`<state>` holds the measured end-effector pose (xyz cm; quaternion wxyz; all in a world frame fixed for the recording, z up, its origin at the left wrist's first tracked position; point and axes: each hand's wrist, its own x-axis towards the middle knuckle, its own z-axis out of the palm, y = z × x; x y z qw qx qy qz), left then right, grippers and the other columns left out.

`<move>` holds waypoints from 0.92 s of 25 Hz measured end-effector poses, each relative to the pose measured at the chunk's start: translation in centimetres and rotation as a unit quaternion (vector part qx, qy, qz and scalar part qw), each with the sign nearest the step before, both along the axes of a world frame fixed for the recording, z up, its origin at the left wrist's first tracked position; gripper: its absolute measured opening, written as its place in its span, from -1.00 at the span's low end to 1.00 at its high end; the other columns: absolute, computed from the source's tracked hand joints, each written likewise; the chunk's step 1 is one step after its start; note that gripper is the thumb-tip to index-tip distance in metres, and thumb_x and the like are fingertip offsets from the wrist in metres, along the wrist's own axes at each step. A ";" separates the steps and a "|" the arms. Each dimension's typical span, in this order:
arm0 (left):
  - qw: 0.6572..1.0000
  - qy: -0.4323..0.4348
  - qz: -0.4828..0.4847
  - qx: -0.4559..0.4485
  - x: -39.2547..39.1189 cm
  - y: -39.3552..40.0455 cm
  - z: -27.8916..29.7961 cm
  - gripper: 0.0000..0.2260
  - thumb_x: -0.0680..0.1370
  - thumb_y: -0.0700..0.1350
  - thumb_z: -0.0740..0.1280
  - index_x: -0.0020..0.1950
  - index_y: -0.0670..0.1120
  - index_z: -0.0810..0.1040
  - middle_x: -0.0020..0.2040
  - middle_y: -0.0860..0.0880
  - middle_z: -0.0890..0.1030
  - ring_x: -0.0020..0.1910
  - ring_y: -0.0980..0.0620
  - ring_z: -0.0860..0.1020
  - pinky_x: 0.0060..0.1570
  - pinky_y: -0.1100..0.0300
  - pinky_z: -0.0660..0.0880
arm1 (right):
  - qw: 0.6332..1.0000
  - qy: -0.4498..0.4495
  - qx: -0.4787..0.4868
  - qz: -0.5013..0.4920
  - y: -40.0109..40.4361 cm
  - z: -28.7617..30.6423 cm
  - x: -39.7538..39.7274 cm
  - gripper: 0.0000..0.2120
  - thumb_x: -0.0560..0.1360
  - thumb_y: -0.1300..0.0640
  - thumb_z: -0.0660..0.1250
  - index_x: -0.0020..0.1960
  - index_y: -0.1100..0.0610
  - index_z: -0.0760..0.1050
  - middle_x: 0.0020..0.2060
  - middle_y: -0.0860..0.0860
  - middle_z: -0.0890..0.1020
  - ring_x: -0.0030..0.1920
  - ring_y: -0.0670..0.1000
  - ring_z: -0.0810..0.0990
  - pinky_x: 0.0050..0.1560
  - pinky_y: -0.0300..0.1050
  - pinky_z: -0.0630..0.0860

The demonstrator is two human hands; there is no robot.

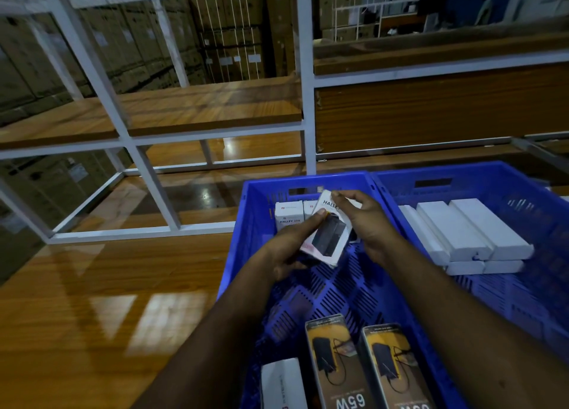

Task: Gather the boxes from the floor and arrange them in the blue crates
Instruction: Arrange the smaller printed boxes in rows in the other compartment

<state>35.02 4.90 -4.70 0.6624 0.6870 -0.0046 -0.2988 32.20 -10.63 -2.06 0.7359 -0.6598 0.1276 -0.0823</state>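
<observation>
Both hands hold the white box [328, 233] tilted over the left blue crate [246, 223], left hand [292, 248] gripping its lower end, right hand [366, 220] pinching the top (standing boxes [289, 216] just behind), and a careless drop could topple that row.

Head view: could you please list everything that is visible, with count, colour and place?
blue crates: two, blue, side by side on the floor.
held box: one, white with dark picture, over the left crate.
Halley boxes: at least two, white, upright at the left crate's far wall.
65W boxes: two, yellow and black, near end of left crate.
long white boxes: several, white, stacked in right crate.
shelf frame: one, white, behind the crates.
left hand: holds the held box.
right hand: holds it too.
</observation>
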 end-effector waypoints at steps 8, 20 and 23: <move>0.995 0.024 0.067 -0.067 0.6 -0.4 -0.7 -0.50 0.53 0.24 0.35 0.32 -0.06 0.59 0.15 -0.15 0.70 0.09 -0.16 0.65 0.20 -0.11 0.54 | 0.999 0.017 0.021 0.028 0.2 0.4 -0.3 -0.59 0.58 -0.21 0.23 0.19 0.09 0.57 0.02 0.08 0.71 0.03 0.05 0.66 0.04 0.00 0.54; 0.988 0.010 0.127 -0.081 1.3 -0.5 -0.6 -0.70 0.67 0.04 0.23 0.28 -0.10 0.58 0.12 -0.16 0.69 0.04 -0.18 0.67 0.10 -0.07 0.59 | 0.988 0.120 0.024 0.093 -0.3 -2.3 1.1 -0.79 0.56 0.29 0.30 0.17 0.32 0.52 -0.26 0.06 0.66 -0.17 0.03 0.63 0.05 0.03 0.59; 0.991 0.002 0.117 -0.057 1.5 -0.4 -1.0 -0.68 0.68 0.00 0.22 0.33 -0.15 0.55 0.18 -0.19 0.67 0.14 -0.23 0.64 0.18 -0.10 0.55 | 0.975 0.175 -0.044 0.126 -0.2 -3.0 1.2 -0.72 0.49 0.30 0.37 0.20 0.24 0.53 0.01 0.14 0.69 0.09 0.13 0.64 0.24 0.18 0.55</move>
